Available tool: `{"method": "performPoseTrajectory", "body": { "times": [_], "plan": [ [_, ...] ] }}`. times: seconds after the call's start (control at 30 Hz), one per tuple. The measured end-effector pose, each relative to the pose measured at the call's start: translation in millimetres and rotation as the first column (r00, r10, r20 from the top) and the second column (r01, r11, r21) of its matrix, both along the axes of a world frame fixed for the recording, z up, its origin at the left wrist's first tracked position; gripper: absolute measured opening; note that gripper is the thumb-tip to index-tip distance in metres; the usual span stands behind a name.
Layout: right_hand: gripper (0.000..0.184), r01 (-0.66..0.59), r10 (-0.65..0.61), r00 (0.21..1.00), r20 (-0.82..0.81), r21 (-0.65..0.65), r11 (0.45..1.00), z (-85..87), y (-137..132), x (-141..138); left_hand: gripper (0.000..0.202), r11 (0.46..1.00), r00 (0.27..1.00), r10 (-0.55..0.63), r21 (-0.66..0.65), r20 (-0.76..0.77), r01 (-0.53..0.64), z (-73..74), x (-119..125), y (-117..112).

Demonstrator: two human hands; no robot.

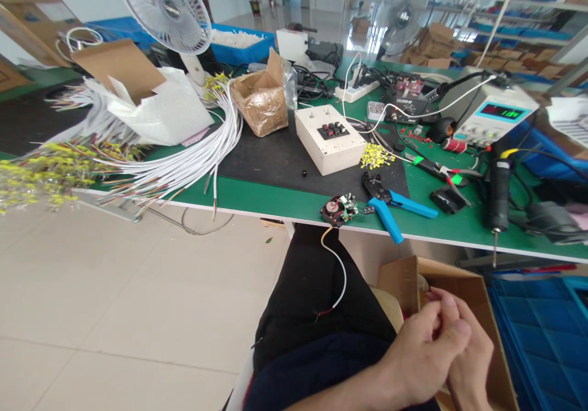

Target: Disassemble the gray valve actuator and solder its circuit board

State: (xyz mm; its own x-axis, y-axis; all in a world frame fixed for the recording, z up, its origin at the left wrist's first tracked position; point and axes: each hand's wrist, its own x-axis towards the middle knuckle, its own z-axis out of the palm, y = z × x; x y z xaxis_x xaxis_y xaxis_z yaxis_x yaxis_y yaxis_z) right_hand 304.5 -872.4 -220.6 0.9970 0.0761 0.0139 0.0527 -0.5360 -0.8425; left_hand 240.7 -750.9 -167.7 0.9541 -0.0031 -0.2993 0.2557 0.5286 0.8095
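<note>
My left hand [420, 350] and my right hand [473, 353] are pressed together low at the right, over an open cardboard box [404, 279] beside my lap. The fingers of both curl in a pinch; whatever is between them is hidden. A small circuit board [339, 209] lies at the green table's front edge, and its white cable [340, 270] hangs down onto my dark trousers. Blue-handled crimping pliers [390, 206] lie just right of the board. A cream switch box [328, 138] sits on the black mat behind, with yellow connectors [376, 155] beside it.
Bundled white cables [184, 163] with yellow ends spill off the table's left side. A white fan [163, 7], cardboard boxes [260, 101], a power supply [493, 114], a soldering iron [498, 193] and red-green cutters [436, 169] crowd the table. A blue crate [546, 337] stands below right.
</note>
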Motion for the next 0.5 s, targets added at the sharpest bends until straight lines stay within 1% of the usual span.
{"method": "performPoseTrajectory", "body": {
  "times": [0.2, 0.37, 0.5],
  "plan": [
    [0.057, -0.005, 0.005, 1.0, -0.007, 0.026, 1.0, -5.7, -3.2, 1.6, 0.069, 1.0, 1.0, -0.009, 0.006, 0.016, 0.009, -0.9, 0.1, 1.1],
    [0.058, -0.006, 0.006, 1.0, -0.015, 0.011, 1.0, -2.6, 0.3, 1.3, 0.067, 1.0, 1.0, -0.007, 0.01, 0.023, 0.007, -4.7, 1.7, -1.7],
    [0.06, -0.003, 0.004, 1.0, -0.016, 0.006, 1.0, 1.6, 1.8, 1.2, 0.065, 1.0, 1.0, 0.005, -0.005, 0.03, -0.004, -4.8, 2.5, -2.7]
  ]
}}
